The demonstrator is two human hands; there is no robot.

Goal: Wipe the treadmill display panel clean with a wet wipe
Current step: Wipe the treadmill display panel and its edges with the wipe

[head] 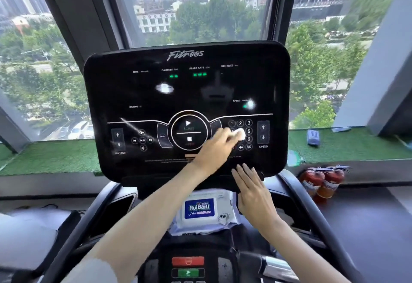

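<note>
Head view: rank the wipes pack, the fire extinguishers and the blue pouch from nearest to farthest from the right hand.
1. Wipes pack: right beside the right hand, on its left.
2. Fire extinguishers: lower down, off to the right of the treadmill.
3. Blue pouch: on the green sill, right and farther back.

Two red fire extinguishers (321, 182) stand side by side on a dark surface at right, just below a window ledge covered in green artificial turf (347, 146). A small blue pack (312, 137) lies on that turf, near the glass. Through the tall windows (189, 8) show high-rise towers, a low white building (155, 20), trees, and parked cars (78, 130) far below at left.
</note>
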